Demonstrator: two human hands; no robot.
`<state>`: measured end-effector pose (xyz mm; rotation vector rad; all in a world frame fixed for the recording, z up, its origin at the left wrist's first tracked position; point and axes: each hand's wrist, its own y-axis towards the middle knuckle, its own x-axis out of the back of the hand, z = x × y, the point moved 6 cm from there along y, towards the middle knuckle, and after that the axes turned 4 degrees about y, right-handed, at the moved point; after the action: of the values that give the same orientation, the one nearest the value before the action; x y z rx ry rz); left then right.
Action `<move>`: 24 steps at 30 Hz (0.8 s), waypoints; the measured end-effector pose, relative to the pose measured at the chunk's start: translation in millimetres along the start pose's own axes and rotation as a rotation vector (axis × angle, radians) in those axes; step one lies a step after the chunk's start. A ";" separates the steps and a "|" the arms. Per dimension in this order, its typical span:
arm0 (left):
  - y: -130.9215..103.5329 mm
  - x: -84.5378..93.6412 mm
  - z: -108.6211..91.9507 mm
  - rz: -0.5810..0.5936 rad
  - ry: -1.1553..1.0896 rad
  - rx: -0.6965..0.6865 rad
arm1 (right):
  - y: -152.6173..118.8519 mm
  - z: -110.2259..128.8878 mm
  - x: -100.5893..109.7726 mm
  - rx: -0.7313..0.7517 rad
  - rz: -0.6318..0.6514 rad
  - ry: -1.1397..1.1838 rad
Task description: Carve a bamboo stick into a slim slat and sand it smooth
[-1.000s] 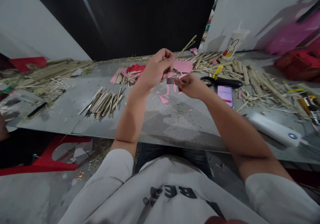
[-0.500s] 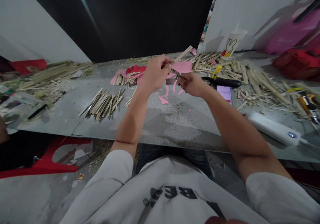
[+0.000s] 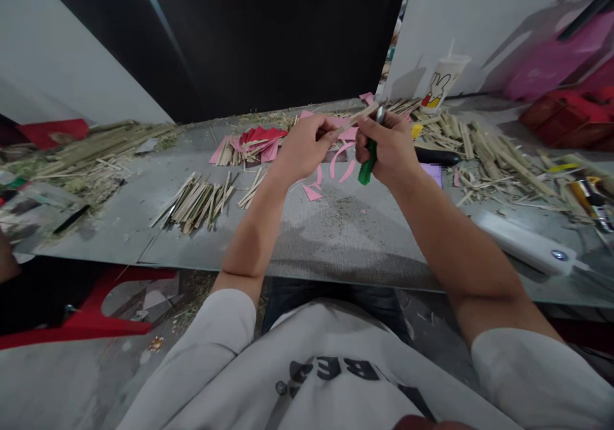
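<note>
1. The left hand (image 3: 309, 145) is narrow, its thumb and fingertips pinched on the near end of a thin pale strip (image 3: 354, 119), held above the table (image 3: 326, 238).
2. The right hand (image 3: 392, 143) is closed around a green-handled knife (image 3: 365, 170), with the handle sticking out below the fist and the metal blade above it.
3. The strip slopes up from the left hand to the right hand; the blade seems to meet its far end, though the fingers partly hide the spot.
4. Below and between the hands, curled pink paper strips (image 3: 343, 162) and a pink scrap (image 3: 311, 193) lie on the table.
5. Left of the left forearm lie a fanned pile of sticks (image 3: 199, 203) and, just beside the forearm, a few loose sticks (image 3: 250, 189). Behind them is a bundle of red and pink paper (image 3: 259, 139) with sticks on it.
6. Right of the right hand are a black handle (image 3: 439, 156), a partly covered phone (image 3: 433, 173) and a heap of split stalks (image 3: 484, 151).
7. A cup (image 3: 444, 83) with a rabbit drawing stands behind the heap; a white box (image 3: 525, 241) lies nearer the table's front edge.
</note>
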<state>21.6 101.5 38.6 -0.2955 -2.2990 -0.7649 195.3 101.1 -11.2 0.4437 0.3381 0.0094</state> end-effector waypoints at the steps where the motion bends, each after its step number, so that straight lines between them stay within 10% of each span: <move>1: 0.6 -0.8 -0.1 -0.004 0.013 -0.011 | 0.4 -0.9 0.4 0.009 -0.020 -0.019; 11: 1.2 8.9 8.7 -0.325 0.150 -0.103 | 0.5 -18.4 1.0 -0.002 -0.110 -0.250; 17: -0.1 16.5 6.2 -0.330 -0.044 -0.192 | 1.6 -30.5 12.0 -0.093 0.126 -0.752; 21: -0.9 -10.4 24.7 -0.253 -0.188 -0.115 | -6.6 -53.8 54.5 -0.140 0.024 -0.904; 24: -13.0 -48.8 66.7 -0.092 -0.420 0.229 | -22.4 -67.6 87.4 0.001 -0.128 -1.107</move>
<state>16.3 131.0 -39.5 -0.2652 -2.7844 -0.5106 254.5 116.3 -105.9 0.3694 -0.7230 -0.3502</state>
